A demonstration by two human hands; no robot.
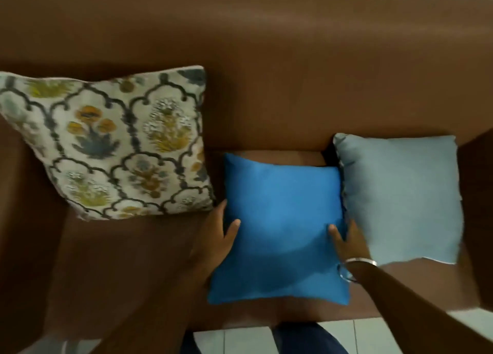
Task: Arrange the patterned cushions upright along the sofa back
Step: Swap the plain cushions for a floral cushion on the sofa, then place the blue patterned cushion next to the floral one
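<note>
Brown, smooth-upholstered sofa [266,68] fills nearly the whole view, and three cushions sit on it. At the middle is a plain bright-blue square cushion [280,231], held between both hands — the left hand [221,231] clasps its left edge with the thumb lying across the front face and the fingers hidden behind, and the right hand [344,236] clasps its right edge the same way, thumb on the front. A thin silver bangle [357,263] circles the right wrist. To the left of the blue cushion, its lower right corner just beside the left hand, a large cream cushion printed with dark trellis lines and yellow-and-blue flowers [114,145] leans against the sofa back, slightly tilted. To the right of the blue cushion, a plain pale grey-blue square cushion [400,196] leans against the sofa back too; its left edge touches or slightly overlaps the blue cushion's right edge. Below the blue cushion, past the seat's front edge, lie pale floor tiles [240,340] and dark blue trousers [306,337].
</note>
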